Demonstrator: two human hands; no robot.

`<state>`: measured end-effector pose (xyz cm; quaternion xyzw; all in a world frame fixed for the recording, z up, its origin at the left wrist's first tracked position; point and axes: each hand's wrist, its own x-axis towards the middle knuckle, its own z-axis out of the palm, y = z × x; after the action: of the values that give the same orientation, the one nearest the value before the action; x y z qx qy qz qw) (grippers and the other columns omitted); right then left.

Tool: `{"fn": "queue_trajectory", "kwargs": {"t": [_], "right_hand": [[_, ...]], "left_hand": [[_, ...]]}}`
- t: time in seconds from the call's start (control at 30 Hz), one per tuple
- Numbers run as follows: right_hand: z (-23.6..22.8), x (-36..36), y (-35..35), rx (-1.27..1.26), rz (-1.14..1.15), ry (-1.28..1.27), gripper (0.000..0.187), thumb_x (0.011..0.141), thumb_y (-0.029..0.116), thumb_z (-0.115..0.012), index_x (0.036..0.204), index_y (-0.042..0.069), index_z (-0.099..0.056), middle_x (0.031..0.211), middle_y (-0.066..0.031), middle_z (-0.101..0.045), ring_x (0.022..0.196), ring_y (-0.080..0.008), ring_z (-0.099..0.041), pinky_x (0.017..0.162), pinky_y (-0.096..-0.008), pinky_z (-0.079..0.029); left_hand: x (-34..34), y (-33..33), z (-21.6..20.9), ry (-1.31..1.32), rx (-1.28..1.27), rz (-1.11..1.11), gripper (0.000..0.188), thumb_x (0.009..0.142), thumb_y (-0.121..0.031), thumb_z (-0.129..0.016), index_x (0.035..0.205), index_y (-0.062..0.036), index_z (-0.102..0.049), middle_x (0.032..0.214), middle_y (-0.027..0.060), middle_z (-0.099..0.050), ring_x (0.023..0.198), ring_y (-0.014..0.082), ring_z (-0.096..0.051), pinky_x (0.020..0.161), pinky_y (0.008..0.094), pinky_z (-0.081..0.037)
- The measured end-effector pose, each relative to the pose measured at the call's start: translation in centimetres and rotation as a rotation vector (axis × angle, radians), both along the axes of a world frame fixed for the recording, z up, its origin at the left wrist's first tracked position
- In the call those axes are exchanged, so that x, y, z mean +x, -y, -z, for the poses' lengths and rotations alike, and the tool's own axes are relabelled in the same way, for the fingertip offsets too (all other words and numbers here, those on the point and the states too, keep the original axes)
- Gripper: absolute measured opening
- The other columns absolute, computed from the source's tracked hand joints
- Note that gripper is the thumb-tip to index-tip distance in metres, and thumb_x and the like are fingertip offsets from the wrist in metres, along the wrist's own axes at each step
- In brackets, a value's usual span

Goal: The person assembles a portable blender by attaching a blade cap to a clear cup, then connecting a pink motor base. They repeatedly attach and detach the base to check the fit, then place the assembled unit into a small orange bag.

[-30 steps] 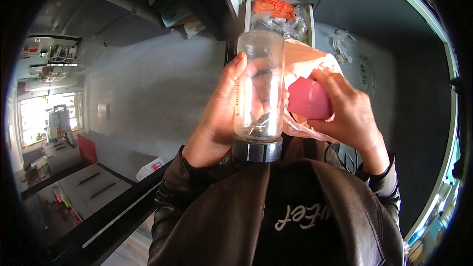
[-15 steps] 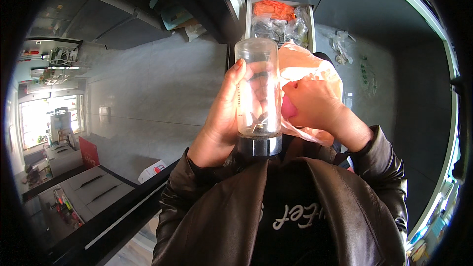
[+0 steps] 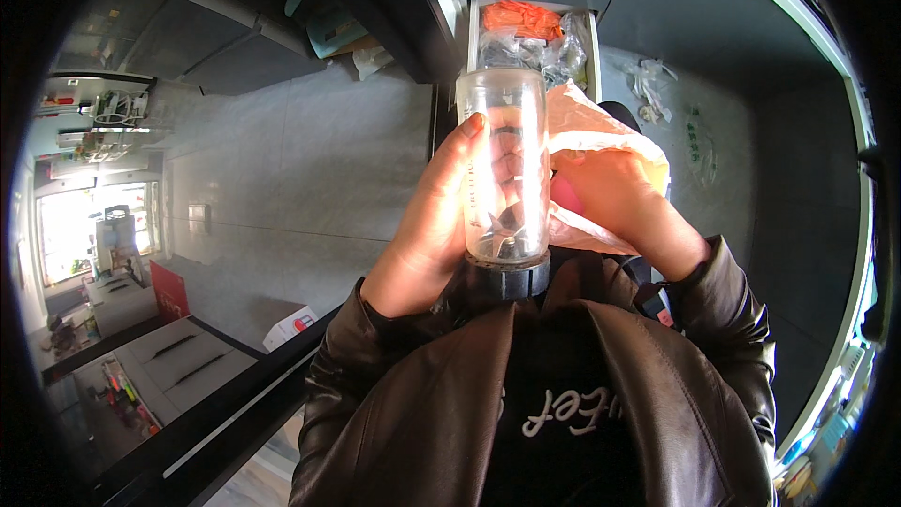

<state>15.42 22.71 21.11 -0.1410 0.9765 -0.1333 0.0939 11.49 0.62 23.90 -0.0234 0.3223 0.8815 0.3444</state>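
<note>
Upright in front of my chest is a clear portable blender cup [image 3: 514, 160] with a dark base and metal blades at its bottom. My left hand [image 3: 427, 216] is wrapped round it, the fingers showing through the clear wall. To its right, a thin pale-orange plastic bag [image 3: 591, 122] hangs open. My right hand [image 3: 615, 195] is partly inside the bag's mouth, its fingers curled and mostly hidden. A smooth pink thing [image 3: 566, 195] shows at those fingers, beside the cup; its kind cannot be made out.
Beyond the cup a pulled-out drawer [image 3: 593, 61] holds a bright orange bag [image 3: 521, 19] and crumpled clear bags. A clear plastic bag [image 3: 649, 89] lies on the floor at right. Dark cabinets [image 3: 713, 19] stand behind, and a black frame bar [image 3: 235, 394] crosses the lower left.
The blender cup has shifted slightly right with my left hand. My right hand has moved a little right and deeper into the bag, and less of the pink thing shows.
</note>
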Motion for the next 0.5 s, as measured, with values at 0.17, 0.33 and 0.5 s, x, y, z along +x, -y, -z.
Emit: {"fn": "queue_trajectory", "kwargs": {"t": [0.17,0.33,0.5], "right_hand": [[2.3,-1.8,0.8,-0.106,0.024,0.039,0.03,0.091,0.035,-0.066,0.103,0.008,-0.073,0.093,-0.0123,-0.074,0.08,-0.03,-0.072,0.072,-0.039,-0.057],[3.2,-2.5,0.1,-0.163,0.015,0.042,0.029,0.093,0.033,-0.066,0.108,0.009,-0.072,0.102,-0.0116,-0.073,0.09,-0.0291,-0.071,0.078,-0.0378,-0.057],[2.4,-1.5,-2.2,-0.098,-0.121,-0.015,0.03,0.095,0.031,-0.066,0.114,0.009,-0.072,0.111,-0.0108,-0.072,0.1,-0.0283,-0.07,0.084,-0.0366,-0.057]], "left_hand": [[0.5,0.9,0.7,-0.066,0.047,0.018,0.079,0.1,-0.057,-0.061,0.15,0.0021,-0.043,0.136,0.0204,-0.061,0.117,0.03,-0.065,0.098,0.0467,-0.057],[0.4,1.9,0.9,-0.073,0.166,0.066,0.083,0.098,-0.053,-0.068,0.153,0.0012,-0.038,0.138,0.0186,-0.06,0.119,0.0286,-0.063,0.103,0.0466,-0.053],[0.7,2.0,0.8,-0.021,0.152,0.062,0.081,0.098,-0.053,-0.068,0.151,0.0015,-0.04,0.136,0.0182,-0.06,0.116,0.0291,-0.063,0.1,0.0472,-0.054]]}}
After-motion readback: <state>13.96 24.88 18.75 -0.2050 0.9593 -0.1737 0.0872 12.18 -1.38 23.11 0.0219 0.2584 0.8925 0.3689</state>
